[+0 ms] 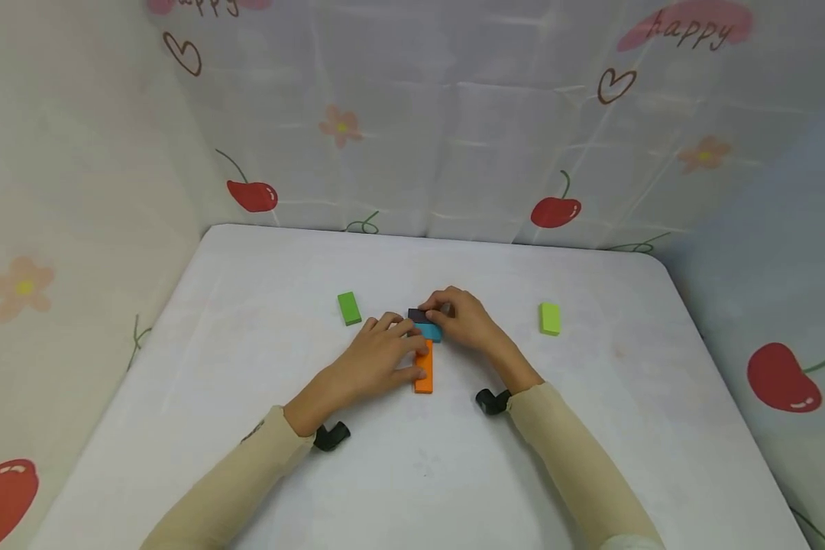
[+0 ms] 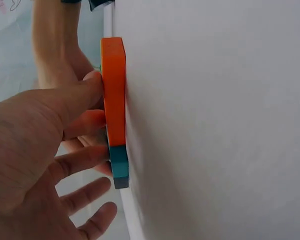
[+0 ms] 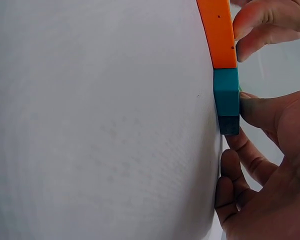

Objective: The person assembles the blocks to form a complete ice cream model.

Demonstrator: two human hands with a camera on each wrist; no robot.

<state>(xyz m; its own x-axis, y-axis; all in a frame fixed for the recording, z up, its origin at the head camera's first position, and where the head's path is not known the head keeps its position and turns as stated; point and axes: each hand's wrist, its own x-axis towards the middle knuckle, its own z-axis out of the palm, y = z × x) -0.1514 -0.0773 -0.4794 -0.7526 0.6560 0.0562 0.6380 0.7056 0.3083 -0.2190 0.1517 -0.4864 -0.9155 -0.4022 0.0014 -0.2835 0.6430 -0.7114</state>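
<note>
An orange block (image 1: 423, 374), a blue block (image 1: 429, 331) and a dark grey block (image 1: 418, 315) lie end to end in a row on the white table. My left hand (image 1: 385, 357) reaches over the row from the left, its thumb and index fingertip touching the top of the orange block (image 2: 114, 90). Its other fingers are spread near the blue block (image 2: 119, 161). At the far end, my right hand (image 1: 462, 319) pinches the dark grey block (image 3: 229, 125) between thumb and index finger. The right thumb sits near its seam with the blue block (image 3: 227, 92).
A green block (image 1: 349, 308) lies to the left of the row, and a lime-green block (image 1: 550, 318) to the right. A patterned cloth (image 1: 440, 153) hangs behind the table (image 1: 282, 283). Black wrist mounts (image 1: 331, 436) stick out from both sleeves.
</note>
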